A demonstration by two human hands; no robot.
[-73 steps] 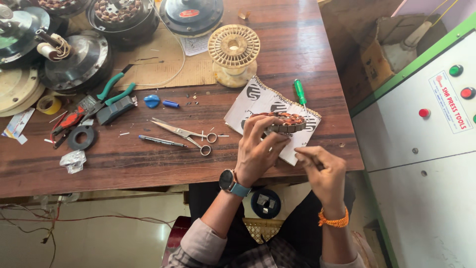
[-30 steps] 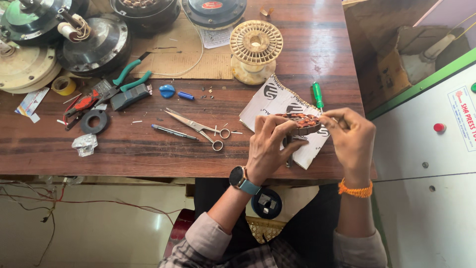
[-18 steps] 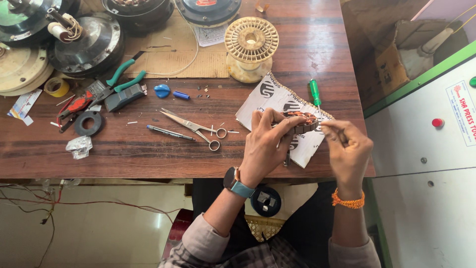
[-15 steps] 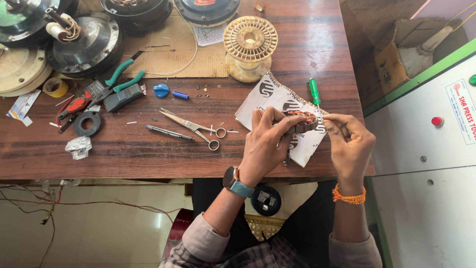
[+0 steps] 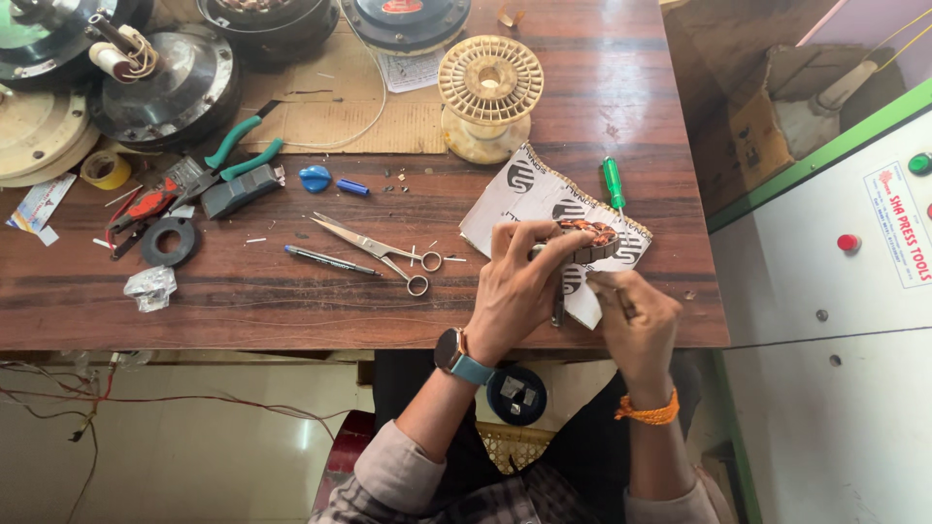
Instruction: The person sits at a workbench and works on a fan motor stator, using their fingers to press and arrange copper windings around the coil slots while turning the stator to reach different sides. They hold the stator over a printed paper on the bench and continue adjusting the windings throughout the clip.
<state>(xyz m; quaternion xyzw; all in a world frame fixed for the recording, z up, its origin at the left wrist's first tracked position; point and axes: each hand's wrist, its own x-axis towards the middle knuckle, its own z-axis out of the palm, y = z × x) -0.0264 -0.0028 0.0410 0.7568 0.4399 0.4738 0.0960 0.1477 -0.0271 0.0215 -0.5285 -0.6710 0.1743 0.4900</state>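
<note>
Head view: left grip (image 5: 519,286) clamps wound stator (image 5: 587,240); right grip (image 5: 636,315) together beside it; scissors (image 5: 374,247) left.

wooden workbench (image 5: 243,301): scissors (image 5: 374,250), pliers (image 5: 199,175), tape roll (image 5: 105,170), plastic spool (image 5: 490,92), printed paper (image 5: 529,194), green screwdriver (image 5: 614,186).

Dark wooden workbench (image 5: 291,301) with a worn, streaky top, sitting on a pale glossy floor (image 5: 194,437) that catches some light. Loose wires (image 5: 58,398) hang under the bench on the left, and a white cabinet (image 5: 835,369) with green trim stands on the right.
</note>
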